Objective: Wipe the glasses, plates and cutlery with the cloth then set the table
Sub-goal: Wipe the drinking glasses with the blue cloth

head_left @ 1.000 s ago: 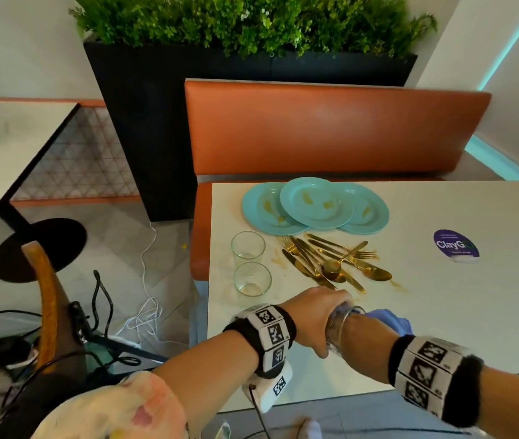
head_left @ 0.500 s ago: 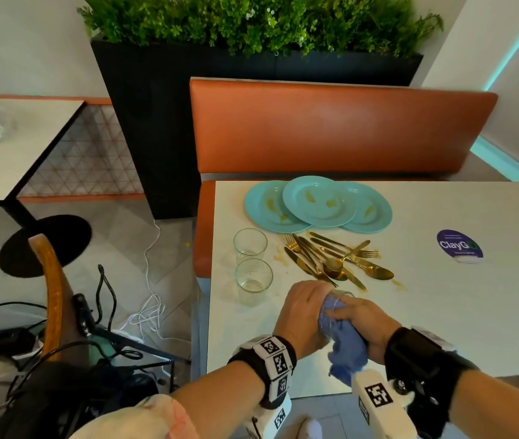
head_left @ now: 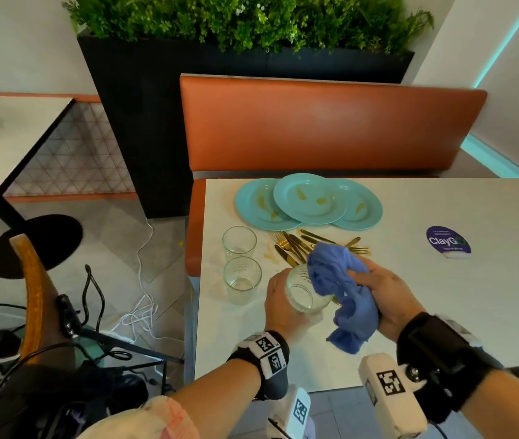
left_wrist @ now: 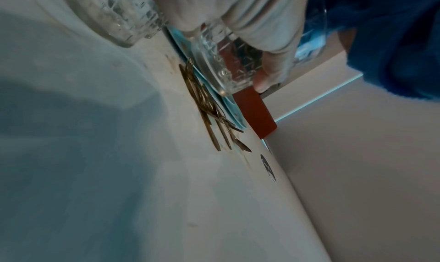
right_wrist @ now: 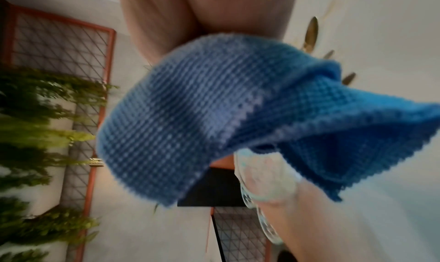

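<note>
My left hand (head_left: 278,301) grips a clear textured glass (head_left: 303,292) tilted above the table, its fingers (left_wrist: 266,40) curled round the glass (left_wrist: 221,63). My right hand (head_left: 378,293) holds a bunched blue cloth (head_left: 339,283) pressed against the glass's right side and rim; the cloth (right_wrist: 214,115) fills the right wrist view. Two more glasses (head_left: 240,261) stand upright to the left. Three stained teal plates (head_left: 309,199) overlap at the table's far side. Gold cutlery (head_left: 293,247) lies in a pile behind the cloth, partly hidden.
The white table (head_left: 441,296) carries a round purple sticker (head_left: 448,242) at right and brownish smears near the cutlery. An orange bench (head_left: 331,122) backs the far edge. A wooden chair (head_left: 33,293) and cables (head_left: 138,312) sit on the floor at left.
The right hand turned and drew the cloth from inside the glass round to its right side. The left hand tilted the glass so its base faces me.
</note>
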A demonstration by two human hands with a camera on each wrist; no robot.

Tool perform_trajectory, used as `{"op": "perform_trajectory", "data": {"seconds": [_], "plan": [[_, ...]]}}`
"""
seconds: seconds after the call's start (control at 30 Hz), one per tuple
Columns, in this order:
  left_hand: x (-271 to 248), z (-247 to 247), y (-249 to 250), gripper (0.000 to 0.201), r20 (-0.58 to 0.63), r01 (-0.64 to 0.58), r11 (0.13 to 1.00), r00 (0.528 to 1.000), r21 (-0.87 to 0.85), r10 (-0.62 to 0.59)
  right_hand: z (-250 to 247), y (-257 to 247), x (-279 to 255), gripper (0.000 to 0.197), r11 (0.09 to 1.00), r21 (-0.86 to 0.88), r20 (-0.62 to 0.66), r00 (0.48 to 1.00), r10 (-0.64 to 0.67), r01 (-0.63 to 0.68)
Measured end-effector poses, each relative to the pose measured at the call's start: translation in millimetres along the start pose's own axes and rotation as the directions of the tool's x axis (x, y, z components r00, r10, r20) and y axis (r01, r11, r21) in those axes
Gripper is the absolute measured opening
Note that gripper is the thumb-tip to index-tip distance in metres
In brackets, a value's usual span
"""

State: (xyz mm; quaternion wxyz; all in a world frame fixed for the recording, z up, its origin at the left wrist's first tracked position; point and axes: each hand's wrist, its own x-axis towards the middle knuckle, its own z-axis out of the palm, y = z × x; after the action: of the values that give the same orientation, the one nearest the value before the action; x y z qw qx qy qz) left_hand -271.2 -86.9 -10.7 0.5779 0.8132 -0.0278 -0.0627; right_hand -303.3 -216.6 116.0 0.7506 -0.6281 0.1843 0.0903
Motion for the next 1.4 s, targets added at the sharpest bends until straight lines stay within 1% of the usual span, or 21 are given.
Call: {"op": "perform_trajectory", "data": {"seconds": [0.03,0.07,0.13,0.23,0.33,0.47,0.53,0.6,0.73,0.87,0.97,1.03,1.07,1.1,1.17,1.2,1.23,1.27,1.3,1.33,1.4], "plan": [[0.3,0.8,-3.4,0.079,-0.027,-0.016,0.999,0.999,0.042,0.017,-6.3,-7.3,2.6,0.028,1.0,0.006,-0.009,1.0,-0.03,0.03],[-2.1,1.9,-3.9,0.085,-0.046,-0.016,0.999,0.999,0.051,0.018,-13.6,-12.9,5.8,0.029,0.998,0.017,-0.019,0.998,-0.054,0.055],[-6.7,1.9,2.1,0.089,-0.052,0.01,1.0,0.999,-0.003,-0.01,-25.2,-20.6,10.9,0.03,0.997,0.023,-0.057,0.995,-0.078,0.079],[-7.7,2.6,-0.6,0.086,-0.089,0.051,0.996,0.994,-0.07,-0.057,-36.1,-17.9,17.4,0.029,0.993,-0.085,-0.144,0.985,-0.097,0.085],[-0.4,5.3,-4.3,0.086,-0.086,0.113,0.987,0.989,-0.117,-0.123,-41.7,-5.5,21.2,0.027,0.985,-0.168,-0.205,0.976,-0.069,0.034],[6.0,10.6,-4.9,0.086,-0.128,0.237,0.961,0.958,-0.141,-0.255,-48.7,5.6,28.9,0.021,0.988,-0.155,-0.28,0.96,-0.017,-0.028],[7.6,12.7,-6.0,0.086,-0.146,0.307,0.946,0.936,-0.107,-0.32,-52.1,7.5,34.2,0.019,0.986,-0.158,-0.291,0.957,0.002,-0.05],[7.4,14.8,-6.3,0.086,-0.148,0.343,0.937,0.925,-0.07,-0.35,-55.4,7.9,36.1,0.021,0.983,-0.173,-0.298,0.954,0.003,-0.058],[9.3,16.0,-12.8,0.089,-0.157,0.395,0.916,0.903,-0.061,-0.4,-57.5,6.0,36.3,0.022,0.976,-0.2,-0.266,0.964,0.029,-0.084],[10.5,14.7,-17.9,0.099,-0.154,0.412,0.908,0.895,-0.068,-0.418,-58.0,5.7,36.8,0.02,0.972,-0.215,-0.262,0.965,0.035,-0.093],[14.9,14.1,-20.1,0.105,-0.135,0.459,0.886,0.876,-0.06,-0.463,-56.6,7.2,38.7,0.019,0.972,-0.21,-0.258,0.965,0.05,-0.107],[14.9,13.9,-21.4,0.107,-0.123,0.52,0.854,0.846,-0.021,-0.518,-52.7,8.7,39.5,0.018,0.972,-0.204,-0.243,0.968,0.062,-0.114],[13.4,13.0,-22.2,0.103,-0.123,0.56,0.828,0.822,0.0,-0.556,-50.7,9.6,40.4,0.017,0.972,-0.205,-0.233,0.97,0.068,-0.118],[11.4,11.0,-23.3,0.094,-0.138,0.6,0.799,0.794,0.026,-0.592,-48.9,10.6,41.4,0.017,0.97,-0.21,-0.225,0.972,0.072,-0.12],[5.4,1.1,-26.0,0.067,-0.197,0.667,0.74,0.739,0.085,-0.644,-45.4,13.4,43.0,0.018,0.967,-0.22,-0.216,0.973,0.078,-0.126],[3.8,-5.6,-27.7,0.059,-0.231,0.691,0.716,0.716,0.098,-0.659,-43.7,14.4,44.0,0.019,0.967,-0.221,-0.212,0.974,0.082,-0.129],[3.6,-12.9,-30.0,0.057,-0.268,0.709,0.699,0.694,0.094,-0.668,-41.6,15.3,45.0,0.02,0.966,-0.222,-0.207,0.975,0.085,-0.132],[5.4,-20.5,-33.1,0.061,-0.305,0.721,0.69,0.672,0.061,-0.675,-39.3,15.8,45.8,0.021,0.965,-0.225,-0.198,0.976,0.087,-0.132],[9.0,-28.1,-36.0,0.068,-0.347,0.713,0.701,0.66,0.006,-0.667,-36.8,16.1,47.2,0.022,0.965,-0.229,-0.19,0.978,0.087,-0.131],[13.3,-34.4,-40.6,0.076,-0.385,0.674,0.737,0.668,-0.049,-0.637,-34.4,16.1,48.6,0.024,0.964,-0.232,-0.184,0.979,0.087,-0.13],[21.1,-44.3,-46.7,0.095,-0.405,0.555,0.824,0.732,-0.112,-0.548,-29.9,15.9,51.9,0.025,0.964,-0.235,-0.172,0.981,0.086,-0.126]]}}
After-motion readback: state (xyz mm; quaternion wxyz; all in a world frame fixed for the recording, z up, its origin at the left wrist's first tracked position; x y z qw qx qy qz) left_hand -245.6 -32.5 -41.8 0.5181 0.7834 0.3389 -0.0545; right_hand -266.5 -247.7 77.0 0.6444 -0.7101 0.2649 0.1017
